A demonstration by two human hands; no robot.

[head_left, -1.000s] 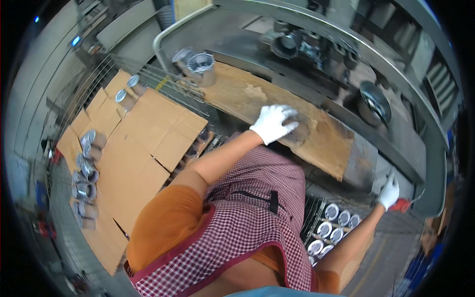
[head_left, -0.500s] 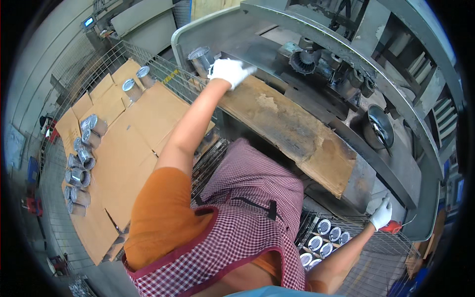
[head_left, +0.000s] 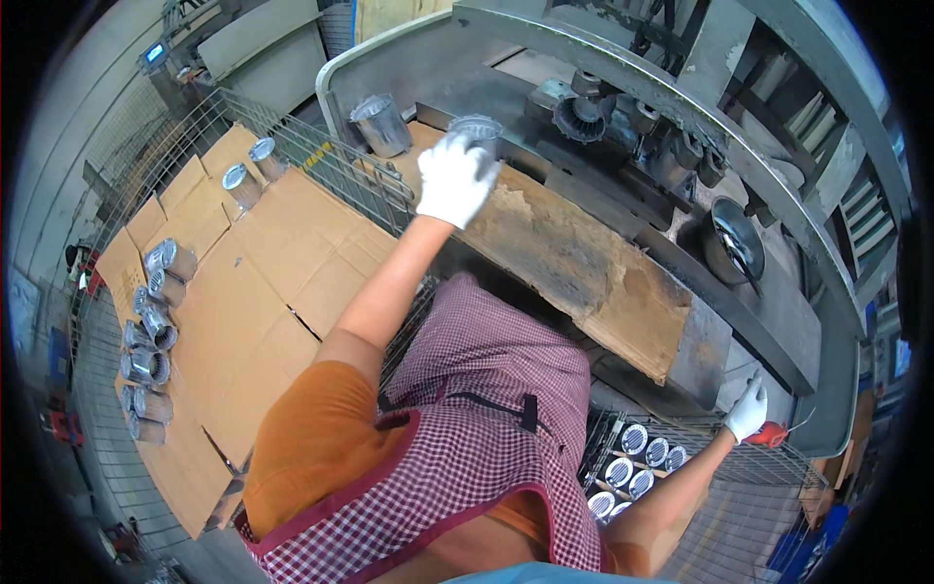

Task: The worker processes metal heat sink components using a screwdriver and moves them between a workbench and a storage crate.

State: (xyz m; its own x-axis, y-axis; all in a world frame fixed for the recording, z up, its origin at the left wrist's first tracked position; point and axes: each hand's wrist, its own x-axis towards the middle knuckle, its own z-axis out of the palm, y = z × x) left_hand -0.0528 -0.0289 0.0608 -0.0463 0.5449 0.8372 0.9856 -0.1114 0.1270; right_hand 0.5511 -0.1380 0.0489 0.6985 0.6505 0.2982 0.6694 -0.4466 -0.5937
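My left hand, in a white glove, reaches over the far left end of a worn cardboard sheet. Its fingers are closed around the near side of a ribbed metal cylinder, which stands upright and is partly hidden by the glove. A similar, larger-looking cylinder stands just to the left, apart from the hand. Far to the right, my gloved right hand lies at the machine bed's near edge, fingers stretched out and holding nothing visible. Beside it is a red fitting with a thin cable.
On the left, a wire cage is topped with cardboard bearing several metal cylinders. The machine carries a toothed round fixture and, at right, a dark bowl with a tool inside. Below right, round ribbed parts fill another basket.
My left hand has drawn slightly nearer, and a metal cylinder now shows beyond its fingers. The view has shifted a little. My right hand stays at the machine's edge.
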